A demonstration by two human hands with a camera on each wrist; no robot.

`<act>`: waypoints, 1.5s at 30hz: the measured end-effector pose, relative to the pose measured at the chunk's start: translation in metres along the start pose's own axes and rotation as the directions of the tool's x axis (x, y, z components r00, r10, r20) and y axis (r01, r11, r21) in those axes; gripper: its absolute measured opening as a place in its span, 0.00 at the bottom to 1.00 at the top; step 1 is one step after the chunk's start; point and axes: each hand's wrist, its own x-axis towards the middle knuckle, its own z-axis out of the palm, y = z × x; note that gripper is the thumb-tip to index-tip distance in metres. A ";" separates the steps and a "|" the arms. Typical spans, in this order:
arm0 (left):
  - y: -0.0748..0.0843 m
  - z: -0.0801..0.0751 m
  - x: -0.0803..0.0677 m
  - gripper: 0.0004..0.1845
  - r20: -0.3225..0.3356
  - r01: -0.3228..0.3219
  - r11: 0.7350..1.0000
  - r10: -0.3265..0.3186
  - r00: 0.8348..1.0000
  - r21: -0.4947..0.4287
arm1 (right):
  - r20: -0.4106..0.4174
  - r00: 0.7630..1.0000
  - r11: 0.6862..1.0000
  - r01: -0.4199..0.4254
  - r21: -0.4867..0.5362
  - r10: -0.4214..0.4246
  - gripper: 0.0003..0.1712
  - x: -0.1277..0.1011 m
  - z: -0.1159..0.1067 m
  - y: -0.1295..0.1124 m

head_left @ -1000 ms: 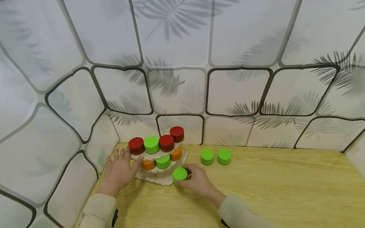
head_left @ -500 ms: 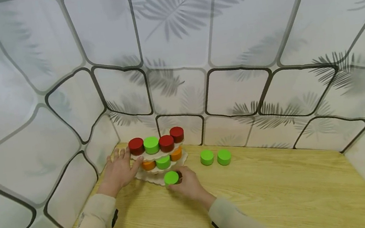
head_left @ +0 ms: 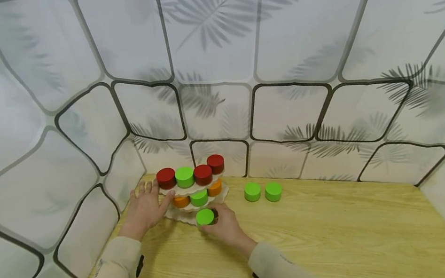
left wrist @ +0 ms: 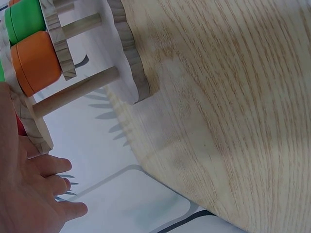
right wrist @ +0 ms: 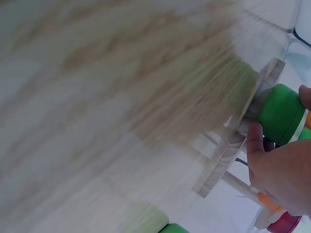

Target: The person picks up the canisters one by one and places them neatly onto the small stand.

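- Leftward along the stand's bottom tier, the green cylinder (head_left: 205,216) has slid since a second ago, from the tier's right end to its near middle edge, and the right hand (head_left: 222,224) has gone with it.
- That green cylinder now sits on the near rim of the lowest tier of the tiered wooden stand (head_left: 196,205); the right hand pinches it, thumb on one side and fingers (right wrist: 254,141) curled round the other, as the right wrist view shows.
- On the middle tier just behind it stand an orange cylinder (head_left: 180,201), another green one (head_left: 199,197) and a second orange one (head_left: 214,187).
- On the top tier is a row of four: red (head_left: 166,178), green (head_left: 184,176), red (head_left: 203,174), red (head_left: 215,163).
- At the stand's left side, the left hand (head_left: 145,208) lies flat with its fingers straight and slightly spread, the thumb reaching towards the tiers; it has not shifted.
- From the left wrist view, the wavy-edged tiers rest on wooden dowels (left wrist: 73,92).
- To the right of the stand, well apart from it, two loose green cylinders (head_left: 262,191) stand side by side on the wooden counter (head_left: 346,231).
- Behind and to the left, white panels with a leaf pattern (head_left: 212,64) close off the counter.
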 end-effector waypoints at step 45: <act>0.000 0.001 0.001 0.48 -0.006 0.005 1.000 -0.005 1.000 -0.006 | -0.118 0.993 1.000 0.012 0.019 -0.009 0.12 0.002 0.022 -0.008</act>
